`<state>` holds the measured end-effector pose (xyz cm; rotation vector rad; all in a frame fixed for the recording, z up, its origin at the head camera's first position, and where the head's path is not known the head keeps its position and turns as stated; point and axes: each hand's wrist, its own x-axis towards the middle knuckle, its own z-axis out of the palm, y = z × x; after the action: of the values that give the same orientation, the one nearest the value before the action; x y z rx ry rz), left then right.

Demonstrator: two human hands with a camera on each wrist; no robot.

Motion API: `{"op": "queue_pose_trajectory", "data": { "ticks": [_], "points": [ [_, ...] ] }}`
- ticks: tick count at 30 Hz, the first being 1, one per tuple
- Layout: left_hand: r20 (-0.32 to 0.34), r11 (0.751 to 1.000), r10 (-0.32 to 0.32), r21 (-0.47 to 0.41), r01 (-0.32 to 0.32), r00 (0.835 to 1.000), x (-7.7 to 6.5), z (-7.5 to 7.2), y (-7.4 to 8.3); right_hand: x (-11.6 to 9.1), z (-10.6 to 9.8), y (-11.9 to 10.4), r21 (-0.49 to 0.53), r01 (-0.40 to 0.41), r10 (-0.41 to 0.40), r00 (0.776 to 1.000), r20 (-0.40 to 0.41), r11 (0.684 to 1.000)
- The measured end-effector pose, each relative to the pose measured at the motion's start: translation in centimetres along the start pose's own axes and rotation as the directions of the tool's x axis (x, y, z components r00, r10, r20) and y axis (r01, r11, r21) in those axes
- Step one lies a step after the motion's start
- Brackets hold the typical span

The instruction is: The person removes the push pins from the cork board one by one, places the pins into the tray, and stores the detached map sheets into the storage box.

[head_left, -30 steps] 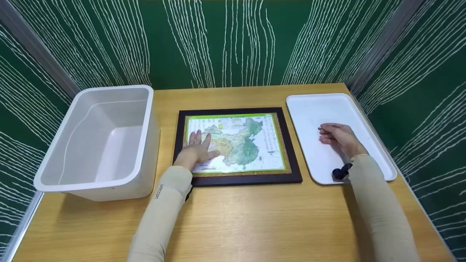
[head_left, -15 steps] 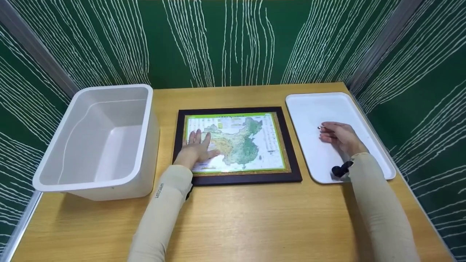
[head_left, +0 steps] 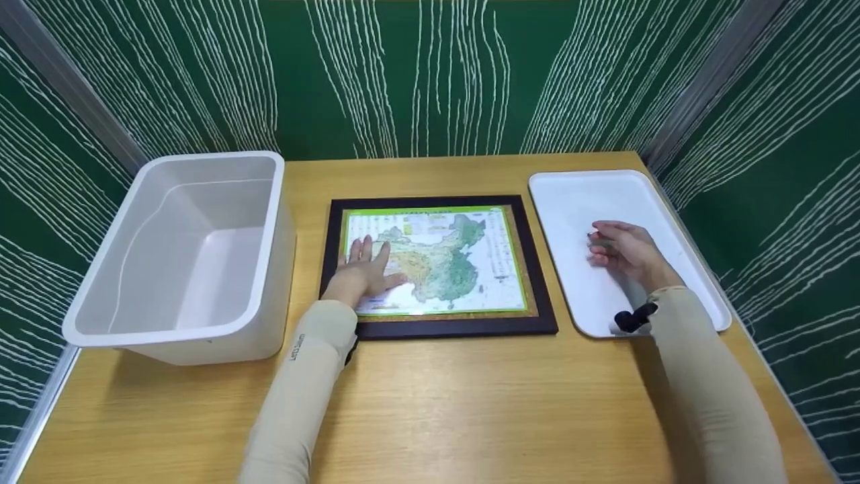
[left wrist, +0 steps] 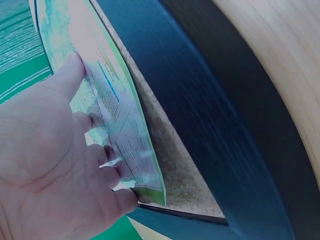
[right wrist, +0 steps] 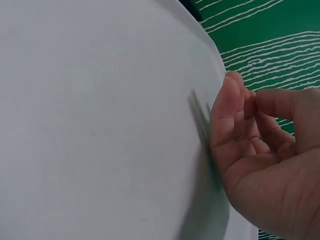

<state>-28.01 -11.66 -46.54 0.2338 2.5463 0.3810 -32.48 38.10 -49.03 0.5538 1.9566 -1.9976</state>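
Note:
Spread flat, my left hand point(head_left: 364, 274) rests on the left part of a printed map sheet point(head_left: 447, 269). The sheet lies on a cork board point(left wrist: 172, 170) with a dark frame point(head_left: 457, 328). In the left wrist view its green-edged corner lifts a little off the cork. Above the white tray point(head_left: 571, 202), my right hand point(head_left: 631, 252) has its thumb and fingertips together, pinching a tiny shiny metal piece point(head_left: 592, 234). It is too small to name. In the right wrist view the fingers mostly hide it, and a shadow falls on the tray beside the hand.
A deep white plastic bin point(head_left: 252, 323) stands on the left of the wooden table point(head_left: 470, 403). Green panels with white wavy lines point(head_left: 457, 81) enclose the back and sides. The tray sits near the right edge.
My right hand stays over the tray with its fingers shifting slightly; the metal piece shows less than half a second ago. My left hand keeps its place on the map.

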Motion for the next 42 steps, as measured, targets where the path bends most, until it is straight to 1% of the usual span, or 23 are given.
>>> {"op": "queue_pose_trajectory", "data": {
  "ticks": [2,5,7,10,15,22,24,27,30,34,37,42],
  "points": [
    [0.004,1.000,0.001,-0.007,-0.001,1.000,0.0,0.0,0.0,-0.6,0.3,-0.2,0.009,0.015,-0.015,1.000,0.022,1.000],
    [0.009,1.000,-0.001,-0.015,0.002,1.000,-0.1,0.0,0.1,-1.7,1.2,-0.7,-0.005,0.065,-0.064,0.994,0.093,0.998],
    [0.009,1.000,-0.003,-0.014,0.003,1.000,-0.1,-0.1,0.1,-2.4,2.2,-1.1,-0.019,0.104,-0.101,0.984,0.145,0.994],
    [0.006,1.000,-0.007,-0.009,0.007,1.000,-0.1,-0.2,0.1,-3.4,4.0,-1.7,-0.070,0.162,-0.145,0.969,0.201,0.984],
    [0.003,1.000,-0.004,-0.004,0.004,1.000,0.0,-0.1,0.1,-4.5,7.0,-1.9,-0.128,0.189,-0.147,0.950,0.277,0.974],
    [-0.010,1.000,0.001,-0.017,-0.001,1.000,-0.2,-0.1,0.1,-5.1,10.1,-1.0,-0.106,0.217,-0.167,0.920,0.355,0.970],
    [-0.011,1.000,0.001,-0.023,-0.002,1.000,-0.2,-0.1,0.1,-5.0,10.8,-0.7,-0.105,0.216,-0.163,0.915,0.370,0.971],
    [-0.011,1.000,0.001,-0.024,-0.001,1.000,-0.1,-0.1,0.1,-4.9,11.6,-0.2,-0.097,0.193,-0.141,0.910,0.389,0.976],
    [-0.007,1.000,0.003,-0.016,-0.003,1.000,-0.1,-0.1,0.2,-4.8,12.0,0.1,-0.087,0.171,-0.122,0.907,0.404,0.982],
    [-0.003,1.000,-0.004,0.002,0.004,1.000,-0.1,-0.1,0.2,-4.6,12.4,0.3,-0.075,0.164,-0.118,0.901,0.418,0.984],
    [-0.001,1.000,-0.008,-0.003,0.008,1.000,-0.1,0.0,0.2,-4.6,12.6,0.2,-0.062,0.161,-0.122,0.902,0.414,0.985],
    [-0.008,1.000,-0.005,-0.021,0.005,1.000,-0.1,-0.1,0.1,-4.5,12.6,0.1,-0.039,0.143,-0.116,0.911,0.397,0.989]
  ]
}}
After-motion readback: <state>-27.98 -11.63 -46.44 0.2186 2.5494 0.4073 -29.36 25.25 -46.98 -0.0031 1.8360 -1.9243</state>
